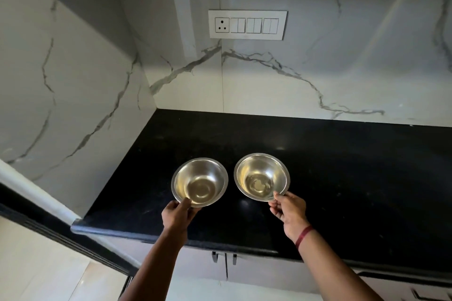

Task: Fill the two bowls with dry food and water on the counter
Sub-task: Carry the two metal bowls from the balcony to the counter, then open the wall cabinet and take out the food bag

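Note:
Two small steel bowls are side by side over the black counter [342, 178]. My left hand [177, 215] pinches the near rim of the left bowl [199, 182], thumb on top. My right hand [288, 211] grips the near rim of the right bowl [261, 176] the same way; a red thread circles that wrist. Both bowls look empty, with only reflections on their bottoms. I cannot tell whether they rest on the counter or hang just above it. No food or water container is in view.
White marble-patterned walls meet in a corner at the counter's back left. A switch plate with a socket [247, 24] is on the back wall. The counter's left end [78, 226] and front edge lie near my arms; cabinet doors with dark handles [225, 258] sit below.

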